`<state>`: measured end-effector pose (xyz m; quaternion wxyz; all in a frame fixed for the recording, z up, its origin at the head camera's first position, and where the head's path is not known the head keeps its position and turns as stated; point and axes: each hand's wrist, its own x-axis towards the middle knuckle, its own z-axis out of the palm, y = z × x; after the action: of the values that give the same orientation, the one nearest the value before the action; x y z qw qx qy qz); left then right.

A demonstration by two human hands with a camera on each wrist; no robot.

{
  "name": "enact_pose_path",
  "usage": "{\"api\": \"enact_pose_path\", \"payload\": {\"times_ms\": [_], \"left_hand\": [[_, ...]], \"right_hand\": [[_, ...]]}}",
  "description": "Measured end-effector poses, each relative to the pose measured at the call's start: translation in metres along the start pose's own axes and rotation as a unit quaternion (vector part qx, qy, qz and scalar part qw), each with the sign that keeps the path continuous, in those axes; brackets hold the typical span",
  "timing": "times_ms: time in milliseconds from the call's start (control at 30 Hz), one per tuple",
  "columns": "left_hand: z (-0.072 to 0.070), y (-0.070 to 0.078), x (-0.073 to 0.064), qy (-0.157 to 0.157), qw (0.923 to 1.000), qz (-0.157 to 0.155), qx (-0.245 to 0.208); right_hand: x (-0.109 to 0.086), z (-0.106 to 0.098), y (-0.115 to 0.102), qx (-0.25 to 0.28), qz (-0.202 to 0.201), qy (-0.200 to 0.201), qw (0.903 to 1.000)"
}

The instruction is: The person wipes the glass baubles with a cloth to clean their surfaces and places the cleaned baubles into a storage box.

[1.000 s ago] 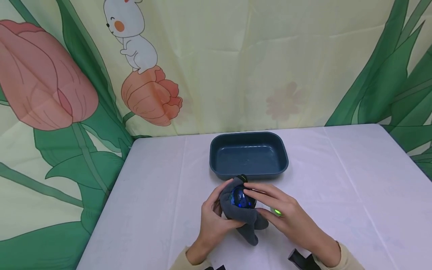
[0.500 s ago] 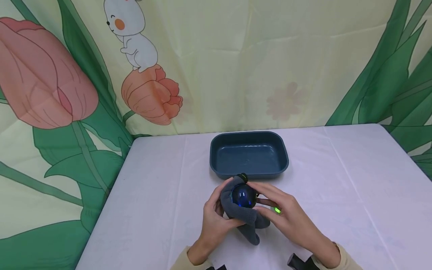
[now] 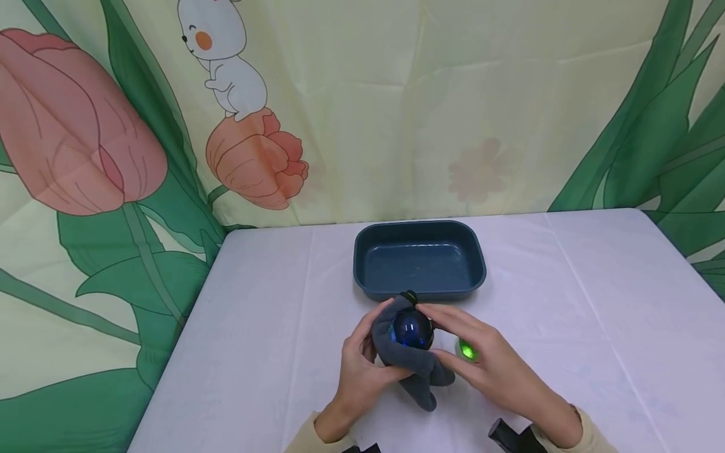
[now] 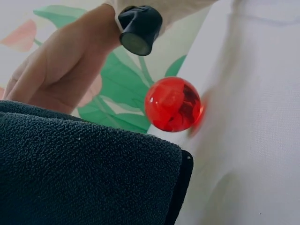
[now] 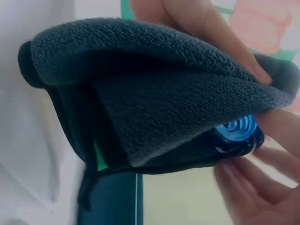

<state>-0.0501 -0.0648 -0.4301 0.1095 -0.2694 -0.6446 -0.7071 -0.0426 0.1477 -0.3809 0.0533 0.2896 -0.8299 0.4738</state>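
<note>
A dark grey towel [image 3: 391, 346] wraps around a shiny blue glass ball [image 3: 412, 329] in front of the tray. My left hand [image 3: 359, 371] grips the towel from the left, thumb across its near side. From the right, my right hand [image 3: 489, 352] holds the ball between fingertips and thumb. In the right wrist view the ball [image 5: 236, 131] peeks out below the towel's fold [image 5: 178, 103], beside the right-hand fingers. A green ball [image 3: 467, 349] lies on the table, partly covered by the right hand. The left wrist view shows a red ball [image 4: 171, 104] just past the towel [image 4: 93, 173].
Behind the hands stands a dark blue rectangular tray [image 3: 419, 294] with nothing inside. The white tablecloth [image 3: 272, 327] reaches back to a printed curtain [image 3: 385, 126]. A black wrist camera [image 3: 512, 435] sits at the right cuff.
The right fingers have slid off the ball's front to its right side, so more blue shows. Ball and towel have shifted slightly right. More of the green ball is visible.
</note>
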Motion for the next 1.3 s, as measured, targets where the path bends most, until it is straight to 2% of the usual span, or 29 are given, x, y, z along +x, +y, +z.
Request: {"api": "enact_pose_path", "payload": {"times_ms": [100, 200, 567, 633, 700, 800, 900, 1100, 1300], "left_hand": [[0.0013, 0.0002, -0.0002, -0.002, 1.0, -0.001, 0.0], [0.0026, 0.0011, -0.001, 0.0, 1.0, -0.005, -0.003], [0.0046, 0.0044, -0.0005, 0.0, 1.0, -0.002, 0.008], [0.0044, 0.0049, -0.0004, 0.0, 0.9999, 0.003, 0.012], [0.0043, 0.0052, -0.0003, 0.001, 0.9999, 0.009, 0.014], [0.0042, 0.0055, -0.0005, 0.002, 0.9997, 0.015, 0.018], [0.004, 0.006, -0.0005, 0.0, 0.9996, 0.016, 0.024], [0.0013, 0.0045, 0.0006, 0.001, 0.9996, 0.014, 0.025], [-0.0025, 0.0017, 0.0019, 0.001, 0.9994, 0.022, 0.027]], "right_hand": [[-0.0004, -0.0027, -0.0002, -0.015, -0.037, 0.014, 0.9991], [-0.0009, -0.0028, 0.0009, -0.025, -0.056, 0.017, 0.998], [-0.0014, -0.0003, 0.0016, -0.03, -0.055, 0.027, 0.9977], [-0.0006, -0.0002, 0.0012, 0.0, -0.054, 0.029, 0.9981], [0.0003, 0.0002, 0.0012, 0.055, -0.037, 0.023, 0.9975], [0.0012, -0.0003, 0.0009, 0.147, 0.007, 0.012, 0.9891], [0.0011, -0.0013, 0.0007, 0.188, 0.045, 0.004, 0.9812], [0.0014, 0.0007, 0.0016, 0.181, 0.049, 0.0, 0.9823], [0.0013, 0.0026, -0.0005, 0.124, 0.019, 0.015, 0.992]]}}
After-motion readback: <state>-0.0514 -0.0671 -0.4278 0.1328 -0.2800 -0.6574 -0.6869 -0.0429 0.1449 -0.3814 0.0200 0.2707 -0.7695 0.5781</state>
